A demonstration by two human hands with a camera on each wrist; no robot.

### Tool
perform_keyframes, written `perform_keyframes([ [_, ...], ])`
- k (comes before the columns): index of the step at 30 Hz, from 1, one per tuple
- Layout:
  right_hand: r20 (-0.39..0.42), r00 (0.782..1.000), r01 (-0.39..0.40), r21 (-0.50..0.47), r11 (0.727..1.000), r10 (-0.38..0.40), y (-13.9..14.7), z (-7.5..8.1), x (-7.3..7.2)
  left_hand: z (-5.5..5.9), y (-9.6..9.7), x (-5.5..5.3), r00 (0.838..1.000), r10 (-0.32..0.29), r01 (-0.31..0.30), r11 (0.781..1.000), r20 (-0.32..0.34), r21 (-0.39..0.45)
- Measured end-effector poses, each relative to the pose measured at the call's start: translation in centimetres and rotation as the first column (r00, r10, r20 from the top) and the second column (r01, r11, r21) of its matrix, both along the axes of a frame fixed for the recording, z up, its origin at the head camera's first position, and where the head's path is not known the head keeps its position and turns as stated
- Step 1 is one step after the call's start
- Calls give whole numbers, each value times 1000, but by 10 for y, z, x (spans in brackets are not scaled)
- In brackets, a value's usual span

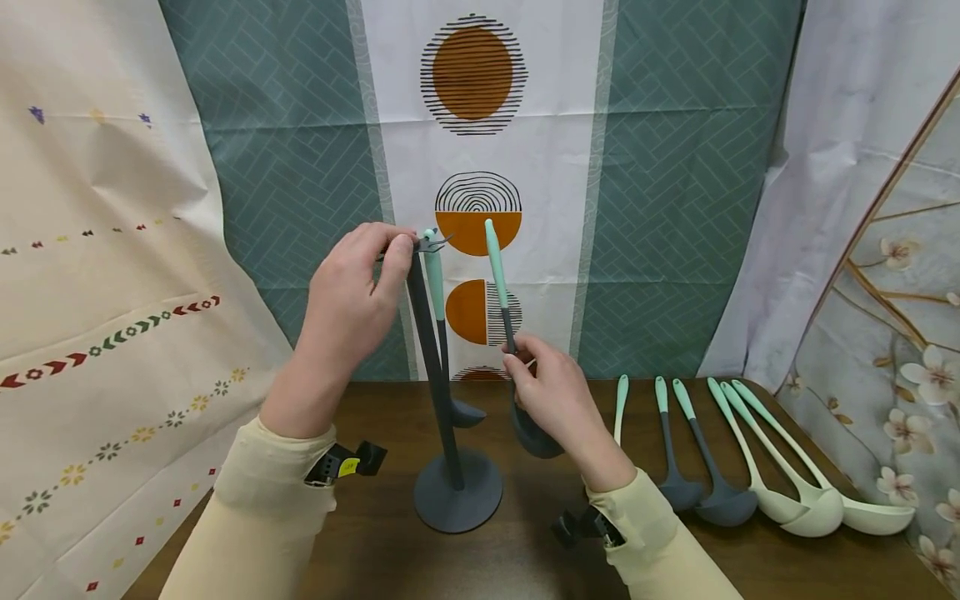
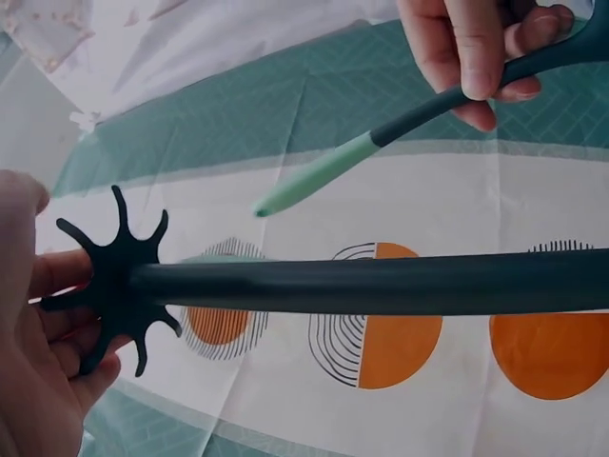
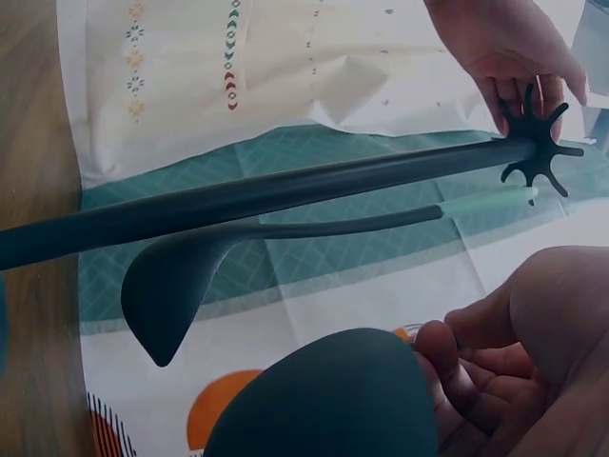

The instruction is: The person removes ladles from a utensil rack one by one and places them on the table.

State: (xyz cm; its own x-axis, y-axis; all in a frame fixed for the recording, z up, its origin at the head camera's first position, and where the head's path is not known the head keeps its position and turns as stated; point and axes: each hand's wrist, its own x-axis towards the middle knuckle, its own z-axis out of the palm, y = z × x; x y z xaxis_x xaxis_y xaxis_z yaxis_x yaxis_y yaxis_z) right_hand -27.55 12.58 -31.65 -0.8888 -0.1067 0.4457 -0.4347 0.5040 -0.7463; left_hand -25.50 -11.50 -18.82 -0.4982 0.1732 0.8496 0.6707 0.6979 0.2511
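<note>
My left hand holds the hooked top of a dark grey utensil stand, fingers behind the hooks. The stand is upright on its round base. From one hook hangs a grey ladle with a mint green handle end, its bowl low beside the pole. To the right of the stand, my right hand pinches a second grey ladle by the dark part of its handle. That ladle's green tip points up, apart from the hooks in the left wrist view, and its bowl hangs below the hand.
On the brown table, several more ladles lie at the right: grey ones and cream ones, all with mint green handle ends. One cream handle is partly hidden by my right arm. Patterned cloths hang behind and at both sides.
</note>
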Motion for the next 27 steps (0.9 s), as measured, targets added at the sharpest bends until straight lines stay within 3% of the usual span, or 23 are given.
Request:
perform_keyframes([
  [10, 29, 1000, 8, 15, 1000, -8, 1, -2, 0, -5, 7, -4, 991, 32, -31, 999, -132, 7],
  [17, 12, 998, 64, 101, 993, -65, 4, -9, -1, -7, 9, -6, 988, 33, -29, 999, -154, 23],
  [27, 19, 997, 72, 176, 982, -76, 11, -22, -5, -7, 10, -7, 982, 36, -32, 999, -185, 24],
])
